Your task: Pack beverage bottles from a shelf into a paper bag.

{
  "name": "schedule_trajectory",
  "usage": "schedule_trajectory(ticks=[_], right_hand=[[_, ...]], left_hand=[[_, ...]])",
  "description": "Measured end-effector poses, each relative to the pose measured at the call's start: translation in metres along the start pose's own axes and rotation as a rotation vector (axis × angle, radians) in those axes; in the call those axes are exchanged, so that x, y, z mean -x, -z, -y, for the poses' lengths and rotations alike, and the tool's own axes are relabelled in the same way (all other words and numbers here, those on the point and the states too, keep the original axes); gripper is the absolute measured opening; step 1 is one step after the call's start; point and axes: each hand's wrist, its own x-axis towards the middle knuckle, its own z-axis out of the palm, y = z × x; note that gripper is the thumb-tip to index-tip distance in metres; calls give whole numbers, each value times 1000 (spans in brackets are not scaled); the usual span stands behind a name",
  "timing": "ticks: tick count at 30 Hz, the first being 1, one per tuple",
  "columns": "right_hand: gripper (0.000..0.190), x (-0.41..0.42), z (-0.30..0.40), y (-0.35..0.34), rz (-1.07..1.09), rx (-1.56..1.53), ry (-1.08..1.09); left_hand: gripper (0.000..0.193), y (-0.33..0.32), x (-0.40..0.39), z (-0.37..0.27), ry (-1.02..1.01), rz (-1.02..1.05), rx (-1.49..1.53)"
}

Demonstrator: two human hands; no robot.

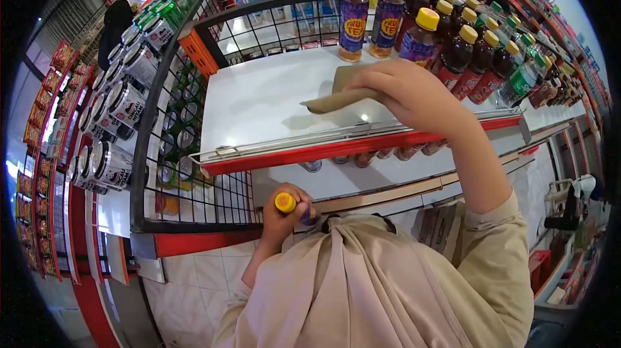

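My right hand (402,88) reaches over the white upper shelf (252,100), gripping a folded olive-brown cloth (345,99). One flap of the cloth hangs toward the left, above its shadow. Low in front of my body, my left hand (284,212) is wrapped around a yellow-capped plastic drink bottle (285,202); most of its body is hidden by the fingers. Two purple-labelled tea bottles, one at the left (353,20) and one beside it (387,18), stand upright at the shelf's back. Another such bottle (420,37) stands just behind my right hand.
A wire rail with a red strip (310,154) edges the shelf's front. Several red-labelled bottles (456,54) stand to the right. A black wire-mesh divider (145,163) bounds the left side, with silver cans (125,103) beyond it. Bottles and cans line the lower shelf (291,183).
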Motion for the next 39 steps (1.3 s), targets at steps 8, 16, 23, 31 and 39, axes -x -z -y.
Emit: schedule_trajectory(ticks=[8,16,23,31,39], right_hand=[[36,94,16,34,-53,-13,93],[32,190,11,46,-215,-190,-106],[40,245,-4,32,-297,-337,-281],[37,280,-12,30,-331,-401,-404],[28,295,-12,27,-354,-428,-424]], left_hand=[[23,-30,-23,55,20,-169,-102],[30,-60,-33,97,36,-264,-175],[33,-81,-46,130,79,-308,-361],[59,-110,-65,121,3,-336,-739],[84,-114,-22,102,95,-455,-503]])
